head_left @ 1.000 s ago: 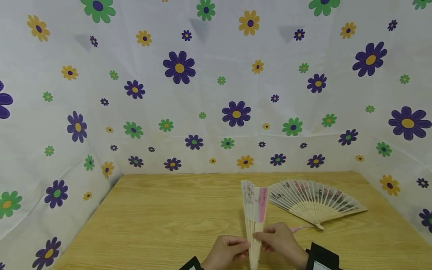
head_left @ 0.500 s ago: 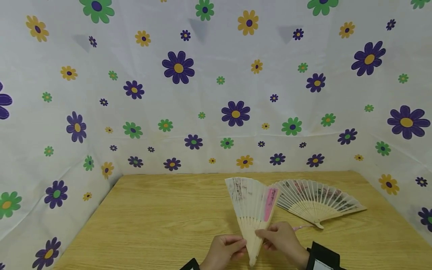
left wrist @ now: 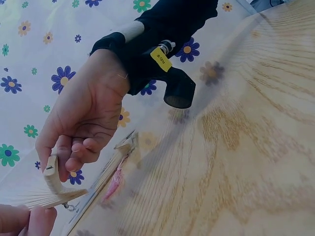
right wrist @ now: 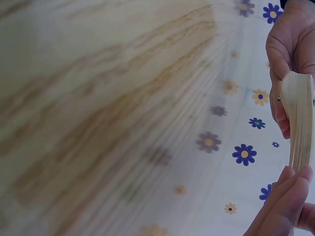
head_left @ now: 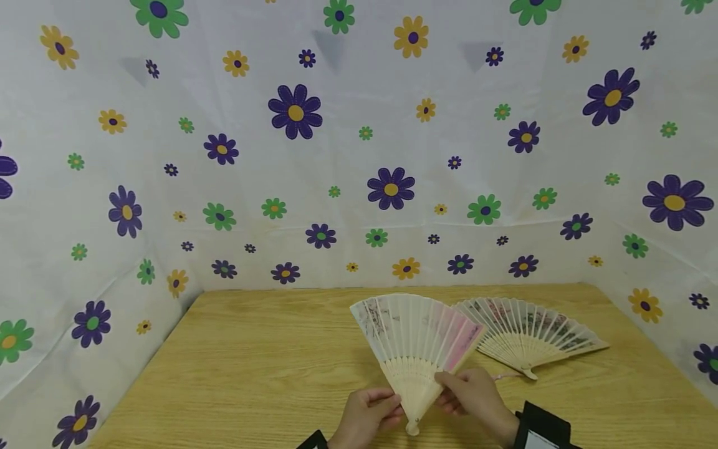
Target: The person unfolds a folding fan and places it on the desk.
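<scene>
Both hands hold a partly spread folding fan (head_left: 414,368) with cream ribs and white leaf, its right end pink, near the front of the table. My left hand (head_left: 366,416) pinches its left outer rib low down. On the right outer rib, the thumb and fingers of my right hand (head_left: 477,396) grip a little higher. The fan's narrow pivot end points toward me, and its leaf overlaps the left edge of a second folding fan (head_left: 530,333), which lies spread on the table. In the right wrist view, the held fan's stacked ribs (right wrist: 300,118) run between both hands.
A wooden table (head_left: 269,355) spreads under the fans. White cloth (head_left: 336,156) printed with flowers rises behind it and along both sides. A pink tassel (left wrist: 115,183) hangs from the second fan's pivot end.
The held fan was nearly folded and has spread wider. Its left edge swung left and its pink right edge swung right with my right hand. The second fan stayed put.
</scene>
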Tool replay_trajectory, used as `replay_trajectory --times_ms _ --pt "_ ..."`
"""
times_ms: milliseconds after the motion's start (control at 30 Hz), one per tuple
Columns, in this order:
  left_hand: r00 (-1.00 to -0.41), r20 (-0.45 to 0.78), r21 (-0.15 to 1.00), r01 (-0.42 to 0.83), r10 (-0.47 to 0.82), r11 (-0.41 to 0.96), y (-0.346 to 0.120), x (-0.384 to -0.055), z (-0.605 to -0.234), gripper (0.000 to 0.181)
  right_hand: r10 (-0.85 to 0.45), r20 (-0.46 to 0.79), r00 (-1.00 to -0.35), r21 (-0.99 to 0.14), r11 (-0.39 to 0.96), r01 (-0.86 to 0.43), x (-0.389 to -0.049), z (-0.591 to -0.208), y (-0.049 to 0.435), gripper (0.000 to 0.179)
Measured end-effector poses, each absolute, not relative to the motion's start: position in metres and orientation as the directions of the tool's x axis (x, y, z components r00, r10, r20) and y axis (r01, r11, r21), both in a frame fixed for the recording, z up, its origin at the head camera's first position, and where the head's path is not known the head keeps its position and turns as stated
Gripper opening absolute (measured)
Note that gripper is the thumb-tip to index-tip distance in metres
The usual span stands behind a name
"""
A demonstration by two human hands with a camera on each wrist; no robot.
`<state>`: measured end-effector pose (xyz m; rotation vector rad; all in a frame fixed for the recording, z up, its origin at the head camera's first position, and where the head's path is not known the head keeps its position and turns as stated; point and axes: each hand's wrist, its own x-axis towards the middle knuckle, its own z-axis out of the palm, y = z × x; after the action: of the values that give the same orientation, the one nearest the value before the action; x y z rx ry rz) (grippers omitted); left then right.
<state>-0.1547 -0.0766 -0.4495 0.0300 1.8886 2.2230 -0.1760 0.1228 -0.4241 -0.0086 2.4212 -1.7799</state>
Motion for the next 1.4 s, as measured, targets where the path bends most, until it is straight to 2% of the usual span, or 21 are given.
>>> replay_trajectory --times_ms 533,733,933,1100,1400 --pt "-0.977 -0.141 0.98 -0.161 0.158 -0.119 -0.08 -0.156 -0.453 0.016 -0.124 -0.125 -0.984 -0.951 0.297 0.084 -0.177 -0.424 0.132 0.044" --pt "-0.98 -0.134 0.985 -0.148 0.147 -0.089 -0.08 -0.155 -0.452 0.023 -0.128 -0.181 -0.975 -0.963 0.226 0.149 -0.178 -0.426 0.134 0.042" --pt "-0.983 -0.129 0.978 -0.148 0.128 -0.145 -0.082 -0.156 -0.452 0.017 -0.133 -0.245 -0.96 -0.965 0.13 0.229 -0.178 -0.426 0.137 0.038" --pt "-0.98 -0.153 0.969 -0.174 0.128 -0.176 -0.083 -0.156 -0.452 0.014 -0.141 -0.279 -0.95 -0.957 0.122 0.263 -0.178 -0.425 0.138 0.04" --pt "-0.981 -0.174 0.922 -0.194 0.09 -0.334 -0.083 -0.157 -0.453 0.009 -0.152 -0.34 -0.928 -0.94 0.099 0.328 -0.175 -0.425 0.137 0.043"
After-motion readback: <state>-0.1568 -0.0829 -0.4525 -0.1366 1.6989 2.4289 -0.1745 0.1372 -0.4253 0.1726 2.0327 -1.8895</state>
